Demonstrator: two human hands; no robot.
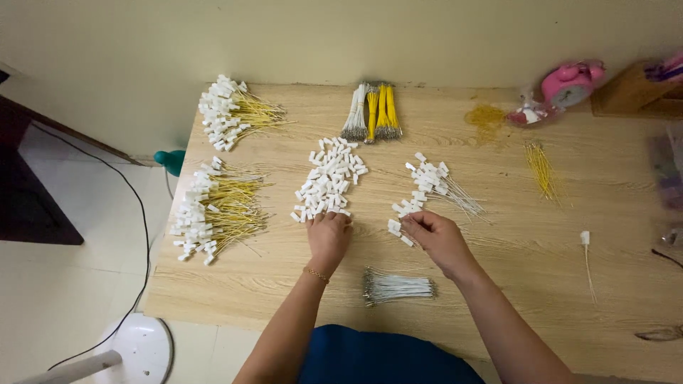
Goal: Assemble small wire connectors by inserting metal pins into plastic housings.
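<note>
Left hand (329, 238) fingertips down on loose white connector housings (329, 179); right hand (435, 238) pinching one white-wired connector (435, 186). Finished: two yellow-wired connector heaps (220, 206) left of fingers. Remaining: white wire bundle (397, 286) beneath, yellow wire bundles (382, 112) beyond.

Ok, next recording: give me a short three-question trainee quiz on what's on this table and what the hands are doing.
1. True or false: the left hand rests at the near edge of the loose pile of white connectors.
2. Multiple choice: what lies on the wooden table nearest the person, between the forearms? A) a pink clock B) a bundle of white wires C) a yellow wire bundle
3. What colour are the wires on the two connector heaps at the table's left side?

Key: 1 true; 2 B; 3 yellow.
</note>
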